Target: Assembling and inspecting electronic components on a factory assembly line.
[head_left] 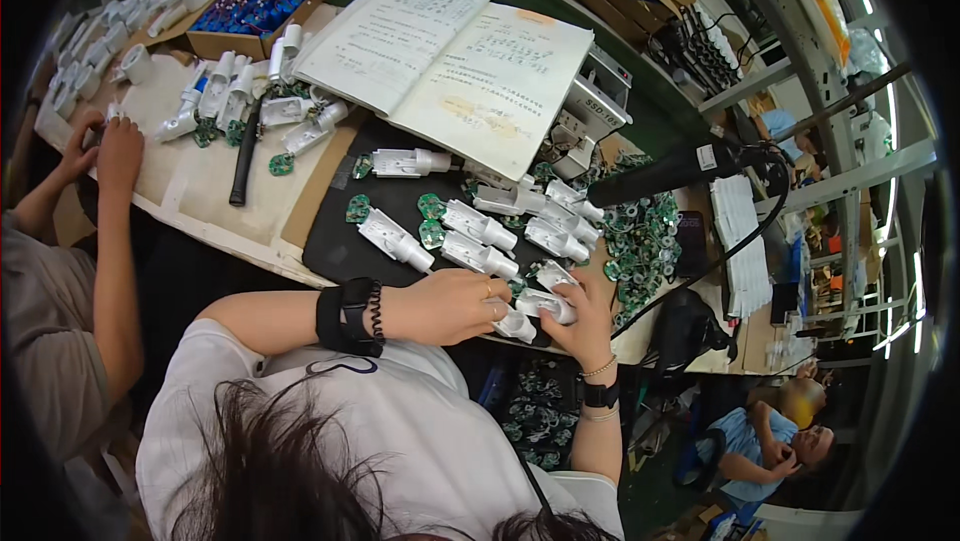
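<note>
My right hand [583, 318] is closed round a white plastic housing [547, 305] near the front edge of a black mat [335, 246]. My left hand [450, 308] comes in from the left with its fingers pressed together at the near end of that housing; whatever they pinch is hidden. Another white housing [515, 324] lies just under the left fingertips. Beyond my hands are several similar housings, each with a small round green circuit board attached, such as one housing [395, 240] at the mat's left and another housing [410, 163] farther back.
An open notebook [520, 61] lies across the back. Loose green circuit boards [645, 241] are heaped at the right, under a black cylindrical tool [655, 177]. A black-handled hammer [246, 156] and a box of blue parts [225, 44] are at left, where a co-worker's hands [112, 146] work.
</note>
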Demonstrator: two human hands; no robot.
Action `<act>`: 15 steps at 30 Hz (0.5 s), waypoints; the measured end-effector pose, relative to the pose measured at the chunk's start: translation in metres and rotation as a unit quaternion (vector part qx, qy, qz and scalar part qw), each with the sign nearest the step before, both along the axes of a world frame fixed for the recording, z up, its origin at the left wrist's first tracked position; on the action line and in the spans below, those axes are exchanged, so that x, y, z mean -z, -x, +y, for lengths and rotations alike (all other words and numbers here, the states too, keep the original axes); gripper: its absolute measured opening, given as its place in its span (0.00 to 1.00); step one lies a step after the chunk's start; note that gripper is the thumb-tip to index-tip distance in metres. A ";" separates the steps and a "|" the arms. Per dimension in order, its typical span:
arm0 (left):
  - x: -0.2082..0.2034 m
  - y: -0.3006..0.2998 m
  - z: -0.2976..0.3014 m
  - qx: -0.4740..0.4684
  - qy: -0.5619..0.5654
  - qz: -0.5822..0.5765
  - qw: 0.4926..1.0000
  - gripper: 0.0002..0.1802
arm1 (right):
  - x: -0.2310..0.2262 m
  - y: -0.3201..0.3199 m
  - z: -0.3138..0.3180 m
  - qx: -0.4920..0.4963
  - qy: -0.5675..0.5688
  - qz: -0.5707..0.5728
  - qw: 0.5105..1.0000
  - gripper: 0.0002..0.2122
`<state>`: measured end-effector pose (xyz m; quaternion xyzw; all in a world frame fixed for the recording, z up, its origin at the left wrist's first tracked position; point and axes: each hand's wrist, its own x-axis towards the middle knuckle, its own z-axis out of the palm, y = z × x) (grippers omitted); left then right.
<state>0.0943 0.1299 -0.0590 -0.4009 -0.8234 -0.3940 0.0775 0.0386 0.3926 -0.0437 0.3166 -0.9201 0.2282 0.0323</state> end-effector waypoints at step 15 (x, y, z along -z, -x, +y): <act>-0.001 0.010 -0.002 -0.020 -0.130 -0.085 0.988 0.11 | 0.029 -0.002 -0.005 0.209 0.182 -0.101 0.956 0.09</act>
